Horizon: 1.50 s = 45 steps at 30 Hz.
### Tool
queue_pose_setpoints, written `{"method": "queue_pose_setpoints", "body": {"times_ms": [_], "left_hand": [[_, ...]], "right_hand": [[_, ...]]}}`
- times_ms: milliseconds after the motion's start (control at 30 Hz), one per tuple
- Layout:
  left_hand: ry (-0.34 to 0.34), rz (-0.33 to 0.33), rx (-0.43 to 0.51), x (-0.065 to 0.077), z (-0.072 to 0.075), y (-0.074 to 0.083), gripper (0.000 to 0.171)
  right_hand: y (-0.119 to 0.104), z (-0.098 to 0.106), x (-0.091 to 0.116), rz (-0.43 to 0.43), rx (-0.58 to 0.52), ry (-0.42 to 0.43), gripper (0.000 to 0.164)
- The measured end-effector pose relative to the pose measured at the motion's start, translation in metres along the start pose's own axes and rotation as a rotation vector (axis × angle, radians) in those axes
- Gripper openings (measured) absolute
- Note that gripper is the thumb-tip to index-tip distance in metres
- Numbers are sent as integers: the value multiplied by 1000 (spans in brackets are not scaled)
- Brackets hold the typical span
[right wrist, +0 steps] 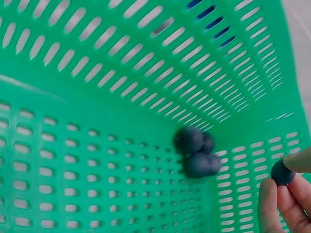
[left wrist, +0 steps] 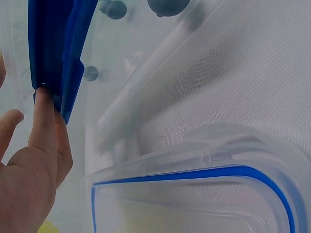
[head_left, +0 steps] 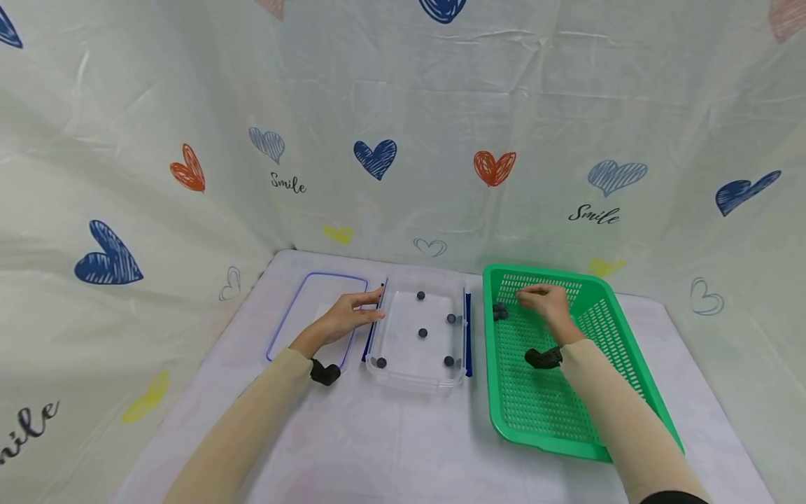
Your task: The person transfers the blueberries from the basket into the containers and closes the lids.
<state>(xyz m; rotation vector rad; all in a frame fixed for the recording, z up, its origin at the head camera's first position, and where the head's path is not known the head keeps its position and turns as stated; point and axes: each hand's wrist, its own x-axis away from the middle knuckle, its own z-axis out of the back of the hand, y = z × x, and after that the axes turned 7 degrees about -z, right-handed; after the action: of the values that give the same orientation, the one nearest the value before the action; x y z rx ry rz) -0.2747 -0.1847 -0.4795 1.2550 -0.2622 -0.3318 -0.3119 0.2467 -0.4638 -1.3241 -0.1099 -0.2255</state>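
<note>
A clear plastic box with blue side latches holds several blueberries spread over its floor. My left hand touches the box's left side, its extended fingers against the blue latch. Inside the green basket, toward the back, my right hand pinches one blueberry between thumb and fingers. A small cluster of blueberries lies in the basket corner beside that hand.
A clear lid with a blue seal lies flat left of the box. The basket stands to the box's right with raised, slotted walls. Behind the table hangs a white sheet printed with hearts.
</note>
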Motion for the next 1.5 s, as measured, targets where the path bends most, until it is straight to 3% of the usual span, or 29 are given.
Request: {"method": "queue_pose_setpoints", "body": {"times_ms": [733, 1500], "left_hand": [[-2, 1, 3, 0, -1, 5, 71], [-2, 4, -35, 2, -1, 2, 71]], "right_hand": [[-40, 10, 24, 23, -81, -98, 46], [-74, -14, 39, 43, -135, -165, 46]]}}
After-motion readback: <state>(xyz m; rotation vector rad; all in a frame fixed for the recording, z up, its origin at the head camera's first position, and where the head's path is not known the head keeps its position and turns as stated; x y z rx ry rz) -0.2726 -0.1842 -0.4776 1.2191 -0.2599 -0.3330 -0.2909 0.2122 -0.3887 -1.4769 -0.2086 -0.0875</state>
